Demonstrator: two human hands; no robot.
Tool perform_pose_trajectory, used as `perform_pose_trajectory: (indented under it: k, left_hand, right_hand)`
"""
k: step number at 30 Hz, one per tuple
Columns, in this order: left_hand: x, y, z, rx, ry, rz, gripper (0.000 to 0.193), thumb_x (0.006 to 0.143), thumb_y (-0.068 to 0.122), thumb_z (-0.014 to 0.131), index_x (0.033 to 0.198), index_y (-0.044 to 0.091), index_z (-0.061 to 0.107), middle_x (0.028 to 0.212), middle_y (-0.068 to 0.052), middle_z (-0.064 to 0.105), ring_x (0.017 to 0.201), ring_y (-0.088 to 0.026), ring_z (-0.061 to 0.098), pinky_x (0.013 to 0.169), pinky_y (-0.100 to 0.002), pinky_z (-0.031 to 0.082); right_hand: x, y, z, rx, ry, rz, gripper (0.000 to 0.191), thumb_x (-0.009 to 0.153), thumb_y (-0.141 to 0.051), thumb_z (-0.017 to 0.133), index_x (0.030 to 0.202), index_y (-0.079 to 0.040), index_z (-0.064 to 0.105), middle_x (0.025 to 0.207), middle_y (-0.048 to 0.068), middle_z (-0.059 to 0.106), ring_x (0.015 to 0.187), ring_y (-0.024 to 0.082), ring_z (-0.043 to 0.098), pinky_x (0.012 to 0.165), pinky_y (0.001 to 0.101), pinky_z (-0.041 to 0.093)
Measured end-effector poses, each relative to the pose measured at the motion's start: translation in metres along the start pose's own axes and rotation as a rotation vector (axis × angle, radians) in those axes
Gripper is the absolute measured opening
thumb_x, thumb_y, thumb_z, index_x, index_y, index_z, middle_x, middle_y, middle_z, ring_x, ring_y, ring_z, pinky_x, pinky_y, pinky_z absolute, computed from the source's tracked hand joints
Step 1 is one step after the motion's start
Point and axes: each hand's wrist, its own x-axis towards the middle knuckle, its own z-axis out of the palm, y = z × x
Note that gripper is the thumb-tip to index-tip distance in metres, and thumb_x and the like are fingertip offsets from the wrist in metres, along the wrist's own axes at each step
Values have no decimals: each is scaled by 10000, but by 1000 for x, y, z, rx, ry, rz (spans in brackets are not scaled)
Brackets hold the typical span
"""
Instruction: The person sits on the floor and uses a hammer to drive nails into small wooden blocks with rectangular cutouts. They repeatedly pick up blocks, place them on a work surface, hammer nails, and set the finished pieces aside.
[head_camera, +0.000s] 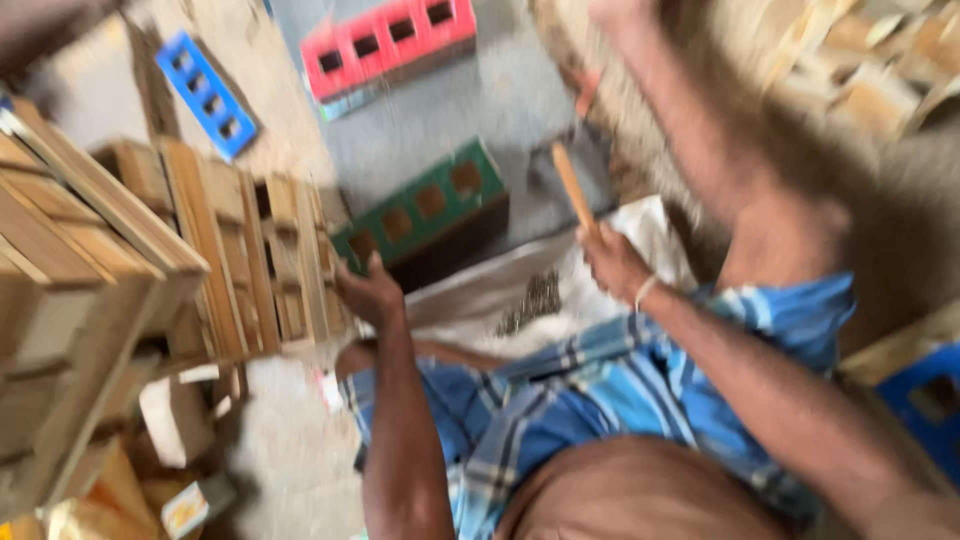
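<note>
The picture is smeared by motion, so fine detail is lost. The right hand (612, 262) is raised in front of the body, its fingers (598, 248) clamped around the lower end of a slim pale wooden stick (573, 186), most likely a tool handle, which points up toward twelve o'clock; a grip low on the shaft like this would give reach and swing. The left hand (368, 292) rests at the nine o'clock side of the lap, against the nearest edge of a slatted crate of raw pale wood (262, 265), seemingly bracing it; whether its fingers are curled on a slat or merely pressed against it I cannot tell. Between the two hands, at about twelve o'clock from the lap, a dark heap of small metal nails (532, 300) lies on a white sack cloth (640, 235) spread just ahead of the blue-and-white checked cloth (560, 390) over the knees, which keeps them within reach of either hand. A second arm (690, 120), whose owner I cannot make out, crosses the upper right toward one o'clock. The work sits on the floor rather than a table: a grey concrete floor (470, 100), dusty, carrying a green painted block with square holes (425, 205) just beyond the cloth, a red one (390, 45) farther off at twelve o'clock and a blue one (205, 95) at eleven. More stacked wooden crates (70, 270) fill the nine o'clock side, and rough timber pieces (860, 70) pile up at two o'clock.
</note>
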Motion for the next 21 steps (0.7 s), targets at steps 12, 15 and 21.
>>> perform_pose_trajectory:
  k: [12, 15, 21]
  left_hand:
    - [-162, 71, 32, -154, -880, 612, 246, 744, 132, 779, 979, 145, 708, 1005, -135, 691, 940, -383, 658, 779, -510, 528]
    - [-159, 71, 34, -159, -815, 542, 176, 803, 110, 723, 965, 180, 716, 947, -91, 706, 932, -336, 688, 784, -484, 538]
    - [-161, 70, 25, -329, -753, 365, 136, 807, 150, 724, 942, 136, 728, 937, -132, 701, 911, -356, 696, 789, -471, 550]
  right_hand:
    - [8, -6, 6, -104, -171, -53, 268, 1027, -337, 602, 934, -110, 494, 628, -41, 453, 403, 74, 391, 323, 288, 341]
    - [7, -5, 3, -83, -146, -69, 242, 1014, -329, 618, 916, -126, 531, 617, -42, 451, 397, 74, 389, 323, 280, 347]
    - [7, 5, -3, -216, -53, -23, 245, 996, -366, 624, 962, -125, 604, 580, -40, 490, 411, 86, 449, 359, 280, 376]
